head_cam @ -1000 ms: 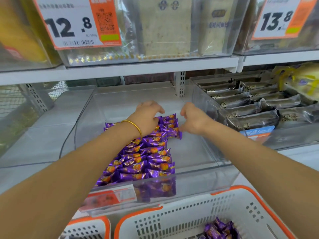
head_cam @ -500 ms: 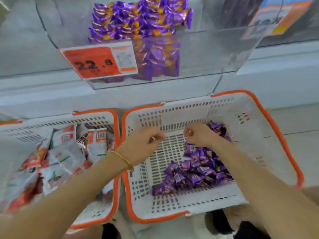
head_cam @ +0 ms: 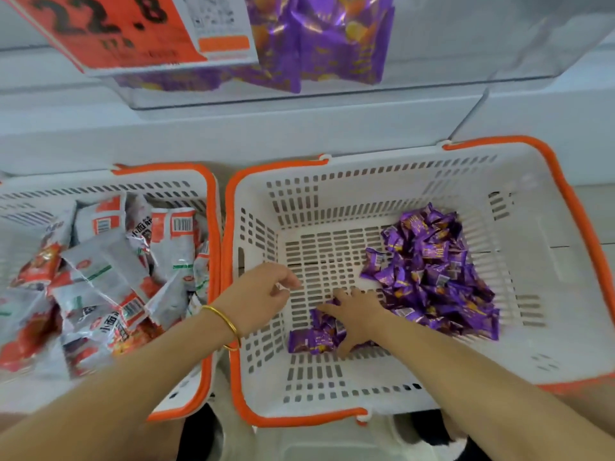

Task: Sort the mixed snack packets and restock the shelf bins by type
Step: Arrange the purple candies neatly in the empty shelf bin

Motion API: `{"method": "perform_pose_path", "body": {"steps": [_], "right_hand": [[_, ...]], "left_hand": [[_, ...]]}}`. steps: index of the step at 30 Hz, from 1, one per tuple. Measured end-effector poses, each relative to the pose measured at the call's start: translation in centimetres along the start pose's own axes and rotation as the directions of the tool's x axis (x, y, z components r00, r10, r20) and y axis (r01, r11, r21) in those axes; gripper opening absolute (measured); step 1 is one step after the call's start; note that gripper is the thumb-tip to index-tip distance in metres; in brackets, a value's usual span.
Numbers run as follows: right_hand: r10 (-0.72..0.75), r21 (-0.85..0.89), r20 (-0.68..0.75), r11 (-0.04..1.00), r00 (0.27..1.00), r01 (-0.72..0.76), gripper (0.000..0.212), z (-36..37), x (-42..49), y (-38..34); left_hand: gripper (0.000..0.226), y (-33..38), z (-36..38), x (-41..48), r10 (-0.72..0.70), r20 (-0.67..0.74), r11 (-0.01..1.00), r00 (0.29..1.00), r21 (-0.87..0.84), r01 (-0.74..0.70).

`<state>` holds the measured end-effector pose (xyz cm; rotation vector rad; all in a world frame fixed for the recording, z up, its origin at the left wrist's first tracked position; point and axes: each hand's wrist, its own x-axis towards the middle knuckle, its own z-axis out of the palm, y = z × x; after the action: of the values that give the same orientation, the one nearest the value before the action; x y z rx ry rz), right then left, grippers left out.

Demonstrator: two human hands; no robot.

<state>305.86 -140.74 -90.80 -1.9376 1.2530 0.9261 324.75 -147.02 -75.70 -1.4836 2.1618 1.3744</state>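
Head view: my right hand (head_cam: 357,316) spreads flat on purple packets (head_cam: 429,271) in the right basket (head_cam: 366,181), left hand (head_cam: 259,296) loosely curled, empty. The bin (head_cam: 432,61) above looks partly stocked; a heap left to go, I reckon.

Above you, the orange price tag (head_cam: 109,31) on the front of the clear bin (head_cam: 449,44) reads "22.8" in large black digits. The smaller line beneath it and the code square on its white part are too blurred to read. In the left basket (head_cam: 214,247), the red-and-white packets (head_cam: 109,277) show "小面" and barcodes. Print on the purple packets (head_cam: 429,261) is too small to read.
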Motion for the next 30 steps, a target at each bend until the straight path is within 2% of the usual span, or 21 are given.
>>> {"method": "perform_pose_path", "body": {"steps": [4,8,10,12,14,17,20,21,22,24,26,28,30], "right_hand": [[0.173,0.023,-0.024,0.985,0.985,-0.173,0.087,1.5,0.4,-2.5],[0.197,0.089,-0.058,0.978,0.979,-0.191,0.07,0.8,-0.5,-2.5],[0.179,0.197,-0.118,0.968,0.977,-0.154,0.059,0.7,-0.8,-1.5],[0.187,0.446,-0.199,0.891,0.962,-0.081,0.059,0.2,-1.5,-0.5],[0.232,0.721,-0.287,0.691,0.929,0.05,0.065,-1.5,-2.9,0.6],[0.3,0.934,-0.331,0.24,0.895,0.265,0.063,-6.0,-7.1,1.4],[0.233,0.851,-0.374,-0.297,0.897,0.432,0.053,-10.3,-11.9,1.3],[0.224,0.794,-0.404,-0.396,0.887,0.461,0.052,-11.5,-13.4,1.0],[0.228,0.751,-0.426,-0.451,0.876,0.482,0.052,-12.7,-14.8,0.5],[0.243,0.703,-0.468,-0.48,0.849,0.525,0.054,-14.7,-17.2,-0.8],[0.247,0.7,-0.51,-0.437,0.824,0.565,0.057,-16.1,-19.4,-2.3],[0.273,0.712,-0.526,-0.378,0.806,0.592,0.051,-16.8,-21.5,-3.5],[0.302,0.707,-0.533,-0.355,0.791,0.612,0.046,-17.2,-23.4,-4.1]], "left_hand": [[0.023,0.4,0.5,0.0,0.02,-0.002,1.0,1.0,-0.011,-0.02],[0.022,0.6,0.5,-0.6,0.025,-0.002,0.999,1.0,-0.03,-0.025],[0.022,0.7,0.4,-0.9,0.015,-0.005,0.999,1.0,-0.05,-0.016],[0.02,0.8,0.2,-1.1,0.009,-0.01,0.998,1.0,-0.067,-0.01],[0.017,1.1,-0.1,-1.3,-0.004,-0.027,0.989,1.0,-0.149,0.0],[0.023,2.4,-0.7,-1.6,-0.048,-0.049,0.941,0.998,-0.336,0.029],[0.047,4.1,-1.6,-2.1,-0.074,-0.005,0.865,0.997,-0.499,0.062],[0.054,5.0,-2.0,-2.5,-0.08,0.03,0.812,0.996,-0.577,0.083],[0.058,6.0,-2.4,-3.0,-0.083,0.08,0.743,0.993,-0.66,0.115],[0.057,7.7,-3.4,-4.0,-0.04,0.147,0.586,0.988,-0.798,0.142],[0.043,9.1,-4.3,-5.0,0.051,0.115,0.494,0.992,-0.866,0.075],[0.033,9.9,-5.2,-6.2,0.116,0.065,0.489,0.991,-0.872,0.0],[0.029,10.1,-6.0,-7.3,0.161,0.048,0.544,0.986,-0.838,-0.048]]}}
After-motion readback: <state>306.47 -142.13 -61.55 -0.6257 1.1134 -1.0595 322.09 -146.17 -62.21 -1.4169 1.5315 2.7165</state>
